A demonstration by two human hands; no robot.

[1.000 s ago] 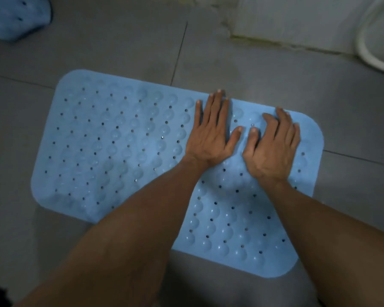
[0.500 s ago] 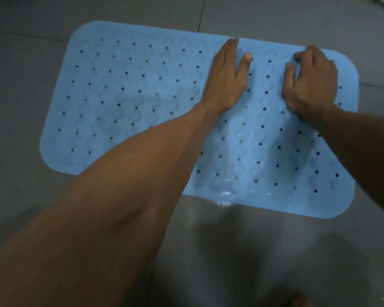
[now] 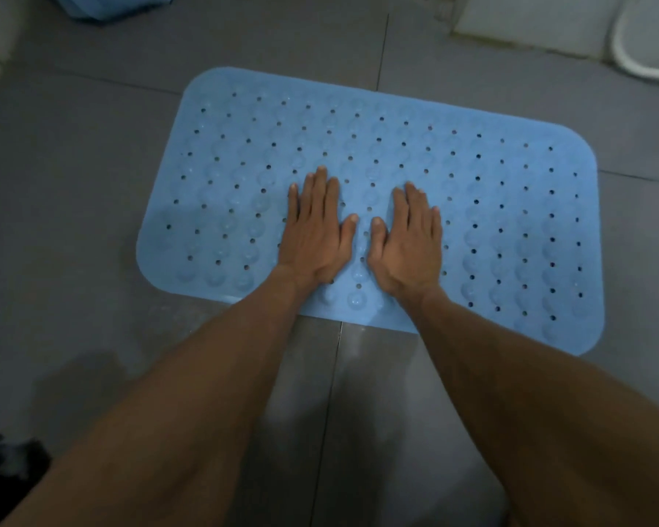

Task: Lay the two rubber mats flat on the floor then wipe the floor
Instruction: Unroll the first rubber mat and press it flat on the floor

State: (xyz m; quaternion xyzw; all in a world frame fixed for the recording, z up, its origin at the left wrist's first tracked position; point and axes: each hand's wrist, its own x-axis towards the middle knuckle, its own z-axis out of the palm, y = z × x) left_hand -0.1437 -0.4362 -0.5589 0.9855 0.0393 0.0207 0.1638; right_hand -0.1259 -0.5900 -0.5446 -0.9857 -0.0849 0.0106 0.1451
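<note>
Crosswise, blue mat (image 3: 491, 207) flat, long axis left-right.

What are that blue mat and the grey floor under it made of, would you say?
The blue mat looks like soft rubber or flexible plastic with a matte, slightly translucent finish: it carries rows of punched holes and moulded round bumps, probably suction cups. The floor appears to be large grey tiles, ceramic or stone, judging by the straight grout lines and a dull sheen near the mat's front edge.

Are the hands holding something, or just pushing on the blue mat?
Nothing is held. The left hand and right hand lie open, palms down, flat on the mat near its front edge.
</note>
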